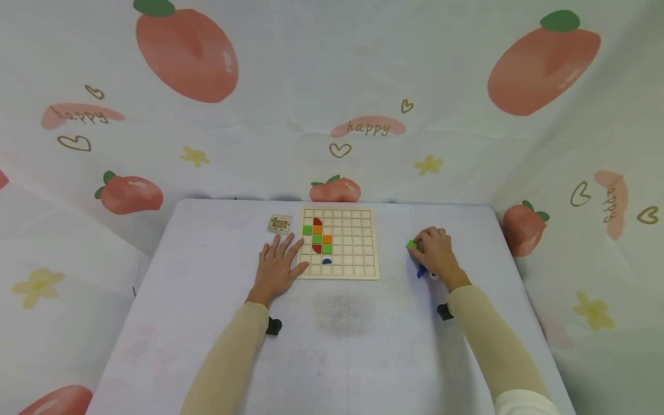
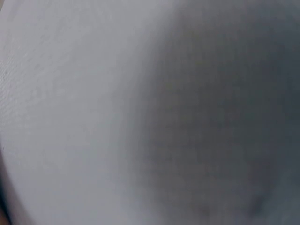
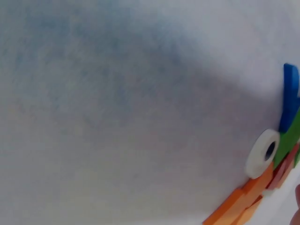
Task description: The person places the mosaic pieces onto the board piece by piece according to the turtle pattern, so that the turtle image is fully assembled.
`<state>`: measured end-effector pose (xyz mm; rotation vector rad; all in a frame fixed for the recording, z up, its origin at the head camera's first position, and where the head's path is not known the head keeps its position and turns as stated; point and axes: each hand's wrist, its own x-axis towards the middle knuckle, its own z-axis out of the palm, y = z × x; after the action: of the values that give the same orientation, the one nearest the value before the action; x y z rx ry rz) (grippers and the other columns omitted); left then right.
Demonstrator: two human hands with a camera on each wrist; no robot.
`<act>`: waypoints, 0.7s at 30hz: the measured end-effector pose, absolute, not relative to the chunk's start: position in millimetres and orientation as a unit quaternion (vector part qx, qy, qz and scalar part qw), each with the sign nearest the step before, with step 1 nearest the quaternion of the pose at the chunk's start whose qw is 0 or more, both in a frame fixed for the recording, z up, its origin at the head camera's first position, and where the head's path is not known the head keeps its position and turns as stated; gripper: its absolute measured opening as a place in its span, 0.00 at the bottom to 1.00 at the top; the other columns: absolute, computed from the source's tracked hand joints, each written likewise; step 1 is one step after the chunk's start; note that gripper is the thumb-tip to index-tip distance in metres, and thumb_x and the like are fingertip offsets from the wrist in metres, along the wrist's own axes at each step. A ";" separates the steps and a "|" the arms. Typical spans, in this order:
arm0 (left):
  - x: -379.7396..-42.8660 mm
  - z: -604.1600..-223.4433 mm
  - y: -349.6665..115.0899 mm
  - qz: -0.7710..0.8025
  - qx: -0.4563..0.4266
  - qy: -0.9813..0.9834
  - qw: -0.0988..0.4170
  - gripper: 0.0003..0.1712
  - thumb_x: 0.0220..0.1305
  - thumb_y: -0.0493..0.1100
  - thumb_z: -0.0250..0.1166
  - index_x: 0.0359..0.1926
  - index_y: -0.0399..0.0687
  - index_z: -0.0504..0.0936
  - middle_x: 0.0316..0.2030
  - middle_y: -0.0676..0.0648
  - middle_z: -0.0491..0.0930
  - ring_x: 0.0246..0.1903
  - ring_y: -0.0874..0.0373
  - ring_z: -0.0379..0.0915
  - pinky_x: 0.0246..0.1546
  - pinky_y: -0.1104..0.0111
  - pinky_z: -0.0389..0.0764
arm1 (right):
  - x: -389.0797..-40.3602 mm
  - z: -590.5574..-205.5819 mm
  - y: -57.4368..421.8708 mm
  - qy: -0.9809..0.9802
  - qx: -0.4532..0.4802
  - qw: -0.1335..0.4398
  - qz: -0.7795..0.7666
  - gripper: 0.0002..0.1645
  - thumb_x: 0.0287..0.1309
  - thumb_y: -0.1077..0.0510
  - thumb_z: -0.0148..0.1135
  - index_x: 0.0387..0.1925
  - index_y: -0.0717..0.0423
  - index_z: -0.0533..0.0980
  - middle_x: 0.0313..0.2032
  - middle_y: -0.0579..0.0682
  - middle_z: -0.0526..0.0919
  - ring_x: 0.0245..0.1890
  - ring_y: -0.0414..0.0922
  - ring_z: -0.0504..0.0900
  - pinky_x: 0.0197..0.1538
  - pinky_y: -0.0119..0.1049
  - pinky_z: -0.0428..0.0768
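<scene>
A pale wooden grid board [image 1: 353, 253] lies on the table, bearing several green, orange and red pieces plus a blue half-round piece [image 1: 326, 261] near its lower left. Flat with fingers spread, my left hand [image 1: 275, 271] rests on the table, its fingertips and thumb at the board's left edge. To the right of the board, my right hand [image 1: 437, 253] pinches a green block [image 1: 411, 244] between thumb and fingers. Under and beside that hand lie a blue piece [image 1: 421, 271] and a white round piece with a dark centre [image 3: 262, 154].
A small patterned card [image 1: 280, 223] lies left of the board's top corner. In the right wrist view, orange pieces [image 3: 239, 201], a green piece [image 3: 287, 140] and red pieces sit bunched together. A patterned cloth wall [image 1: 290, 150] rises behind the table.
</scene>
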<state>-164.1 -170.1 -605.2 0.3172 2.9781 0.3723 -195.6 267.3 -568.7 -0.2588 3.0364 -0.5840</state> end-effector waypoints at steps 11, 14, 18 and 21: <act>-162.9 -604.0 -168.8 0.128 0.108 0.985 0.048 0.42 0.72 0.72 0.49 0.81 0.66 0.53 0.82 0.49 0.48 0.82 0.41 0.36 0.78 0.38 0.44 | -209.6 -562.7 244.3 0.977 -0.091 0.053 -0.186 0.21 0.67 0.50 0.66 0.53 0.60 0.82 0.52 0.59 0.86 0.53 0.58 0.76 0.61 0.57 0.71; -162.6 -602.1 -168.3 0.127 0.107 0.985 0.056 0.43 0.72 0.72 0.49 0.81 0.67 0.52 0.83 0.50 0.46 0.82 0.41 0.35 0.78 0.38 0.43 | -212.1 -561.9 234.2 0.974 -0.101 0.050 -0.194 0.22 0.67 0.51 0.65 0.55 0.61 0.81 0.52 0.59 0.86 0.53 0.58 0.76 0.61 0.55 0.72; -162.9 -600.3 -168.2 0.124 0.104 0.985 0.065 0.42 0.73 0.72 0.48 0.81 0.67 0.51 0.83 0.50 0.45 0.83 0.42 0.33 0.79 0.39 0.42 | -216.7 -560.2 216.8 0.973 -0.122 0.032 -0.193 0.22 0.66 0.51 0.66 0.55 0.60 0.82 0.52 0.58 0.86 0.53 0.58 0.76 0.60 0.53 0.74; -163.2 -599.8 -167.7 0.122 0.103 0.985 0.069 0.42 0.73 0.72 0.47 0.81 0.67 0.51 0.83 0.50 0.45 0.83 0.42 0.32 0.79 0.39 0.41 | -221.9 -560.7 203.5 0.973 -0.134 0.019 -0.188 0.21 0.65 0.50 0.68 0.54 0.59 0.83 0.51 0.57 0.86 0.51 0.56 0.76 0.59 0.51 0.74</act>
<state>-163.2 -167.7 -599.8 0.3101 2.9652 0.3671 -221.9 203.5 -560.7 -0.4160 3.0194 -0.5847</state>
